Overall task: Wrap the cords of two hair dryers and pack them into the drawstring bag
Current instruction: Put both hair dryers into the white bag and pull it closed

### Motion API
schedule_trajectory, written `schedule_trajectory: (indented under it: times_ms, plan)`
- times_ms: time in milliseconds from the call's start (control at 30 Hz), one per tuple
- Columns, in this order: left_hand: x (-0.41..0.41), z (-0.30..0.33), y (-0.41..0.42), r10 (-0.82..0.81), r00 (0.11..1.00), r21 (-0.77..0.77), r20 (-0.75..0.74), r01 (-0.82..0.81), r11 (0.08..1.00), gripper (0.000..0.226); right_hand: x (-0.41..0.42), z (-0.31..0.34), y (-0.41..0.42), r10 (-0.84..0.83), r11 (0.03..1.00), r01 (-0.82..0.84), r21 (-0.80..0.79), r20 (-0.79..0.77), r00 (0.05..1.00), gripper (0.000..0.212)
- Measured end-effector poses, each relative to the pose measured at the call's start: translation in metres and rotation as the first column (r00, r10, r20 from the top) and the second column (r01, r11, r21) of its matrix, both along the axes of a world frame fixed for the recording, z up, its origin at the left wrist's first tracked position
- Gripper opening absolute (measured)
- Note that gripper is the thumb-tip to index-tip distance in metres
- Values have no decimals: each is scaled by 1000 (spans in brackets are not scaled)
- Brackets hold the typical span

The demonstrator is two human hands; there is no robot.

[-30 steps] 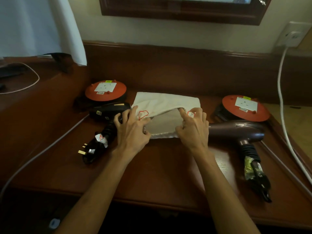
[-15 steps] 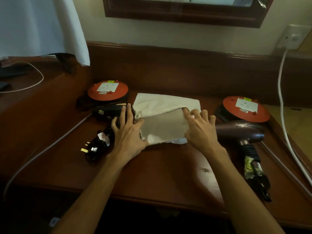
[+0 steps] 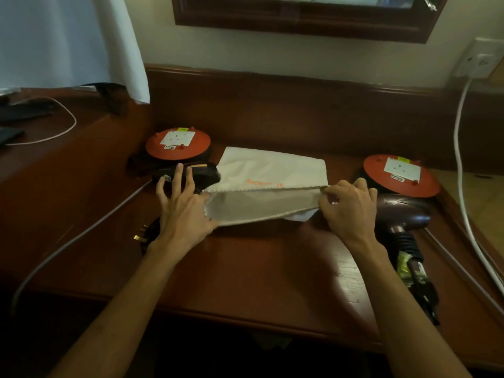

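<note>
A cream drawstring bag (image 3: 272, 170) lies in the middle of the wooden desk (image 3: 259, 271), its mouth gaping toward me. My right hand (image 3: 351, 208) pinches the upper rim at the bag's right corner and holds it lifted. My left hand (image 3: 182, 211) rests at the bag's left edge, its straight, spread fingers lying over the black hair dryer (image 3: 203, 173). That dryer's plug (image 3: 141, 236) shows beside my left wrist. A dark brown hair dryer (image 3: 406, 211) lies to the right, its cord bundled along the handle (image 3: 414, 274).
Two orange cord reels stand behind, one at the left (image 3: 178, 143) and one at the right (image 3: 401, 173). A white cable (image 3: 461, 159) drops from the wall socket (image 3: 485, 61). A grey cable (image 3: 81, 236) crosses the left desk. A raised wooden back wall closes the rear.
My right hand has pulled the bag's upper rim to the right, widening the mouth. My left hand has slid left, and its fingers now lie over the black hair dryer.
</note>
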State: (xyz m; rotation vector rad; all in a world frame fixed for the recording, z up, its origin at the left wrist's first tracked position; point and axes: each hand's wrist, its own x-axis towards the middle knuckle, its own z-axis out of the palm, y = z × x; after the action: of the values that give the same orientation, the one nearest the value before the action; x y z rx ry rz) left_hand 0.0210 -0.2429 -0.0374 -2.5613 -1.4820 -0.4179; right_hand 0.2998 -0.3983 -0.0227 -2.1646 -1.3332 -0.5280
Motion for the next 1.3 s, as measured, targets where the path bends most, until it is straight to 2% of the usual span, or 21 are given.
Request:
schedule_trajectory:
  times_ms: [67, 167, 267, 367, 433, 500, 567, 633, 700, 767, 833, 867, 933, 1000, 1100, 1133, 1200, 1267, 1300]
  plan:
    - [-4, -1, 4, 38, 999, 24, -23, -38, 999, 39, -3, 3, -1, -50, 997, 48, 67, 23, 998, 19]
    - [-10, -2, 6, 72, 988, 51, 134, -80, 996, 20, -8, 2, -4, -74, 996, 76, -49, 54, 996, 33]
    - [-12, 5, 5, 68, 965, 38, 252, -80, 996, 27, -6, -3, -9, -24, 993, 31, -110, 67, 997, 30]
    - [-10, 12, 1, 50, 945, -22, 324, -45, 999, 39, 3, 0, -11, -46, 999, 47, -23, 13, 999, 21]
    - [-8, 11, -3, -14, 962, 18, 274, 10, 1000, 50, 5, 2, -11, -64, 998, 65, 18, -56, 996, 25]
    - [-9, 8, -3, -75, 980, 78, 187, 61, 995, 59, 4, 5, -11, -13, 1000, 16, 23, -123, 992, 30]
    - [-14, 10, 0, -73, 985, 106, 154, 57, 993, 58, 3, 3, -17, 54, 999, -54, 7, -141, 989, 30]
    - [-21, 14, 5, -17, 981, 109, 196, -5, 994, 51, 4, -2, -27, 75, 997, -75, -1, -100, 992, 24]
    - [-25, 16, 6, 32, 980, 71, 194, -47, 996, 50, 3, -6, -35, 46, 999, -47, -11, -56, 997, 19]
    - [-24, 13, 2, 37, 995, -10, 92, -36, 999, 54, 0, -11, -37, -1, 998, 0, -56, -24, 1000, 17]
    - [-24, 9, 0, -8, 1000, -85, 19, 10, 996, 53, -1, -12, -37, -21, 995, 14, -95, -78, 997, 15]
    - [-25, 9, 0, -51, 998, -119, 31, 54, 991, 51, -1, -10, -38, -8, 993, -7, -119, -131, 991, 15]
    - [-28, 17, -3, -155, 980, -200, 123, 178, 963, 48, -3, 0, -43, 59, 972, -113, -207, -249, 967, 16]
    - [-28, 32, -10, -236, 936, -274, 262, 307, 911, 46, -3, 15, -50, 80, 905, -224, -362, -373, 924, 21]
    - [-14, 51, -24, -237, 810, -291, 537, 441, 849, 27, -5, 42, -57, 68, 770, -349, -534, -476, 877, 30]
    - [-5, 53, -26, -233, 779, -274, 582, 458, 846, 26, -6, 49, -55, 85, 762, -358, -541, -464, 882, 33]
    - [15, 50, -23, -249, 781, -291, 572, 478, 829, 25, -15, 62, -41, 114, 832, -316, -456, -417, 902, 39]
    - [42, 39, -10, -288, 836, -362, 468, 479, 800, 19, -26, 66, -10, 112, 905, -252, -343, -379, 918, 31]
    - [56, 31, -3, -316, 876, -393, 365, 453, 800, 21, -29, 63, 9, 107, 909, -244, -339, -375, 921, 26]
